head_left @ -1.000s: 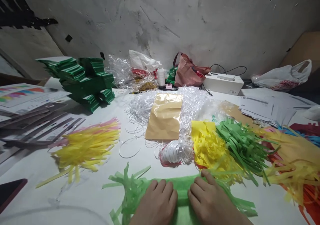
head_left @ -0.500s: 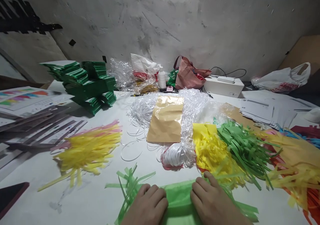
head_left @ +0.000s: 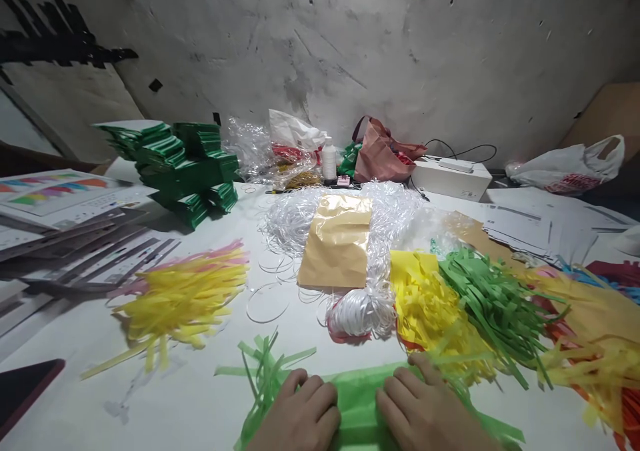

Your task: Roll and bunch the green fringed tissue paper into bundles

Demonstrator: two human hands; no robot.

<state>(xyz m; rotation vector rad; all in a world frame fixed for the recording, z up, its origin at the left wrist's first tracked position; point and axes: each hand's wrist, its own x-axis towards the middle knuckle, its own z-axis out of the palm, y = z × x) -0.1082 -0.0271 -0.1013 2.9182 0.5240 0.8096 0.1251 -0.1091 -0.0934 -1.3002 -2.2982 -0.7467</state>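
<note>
My left hand [head_left: 303, 414] and right hand [head_left: 425, 411] curl over the green fringed tissue-paper sheet [head_left: 357, 401], nearer me than the white wound-string bundle [head_left: 357, 312], likely steadying it; pinch hidden, can't tell.

Left hand [head_left: 304, 409] and right hand [head_left: 420, 401] lie apart, backs upward, both partly curled.

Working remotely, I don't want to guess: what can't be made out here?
All in the head view:
Green fringed paper: near part cut off by the bottom edge; parts beneath the left hand and right hand hidden by them.
White string heap: middle hidden by brown paper.
Dark flat object: cut off by the left edge.
Markings on white papers: too small.
</note>
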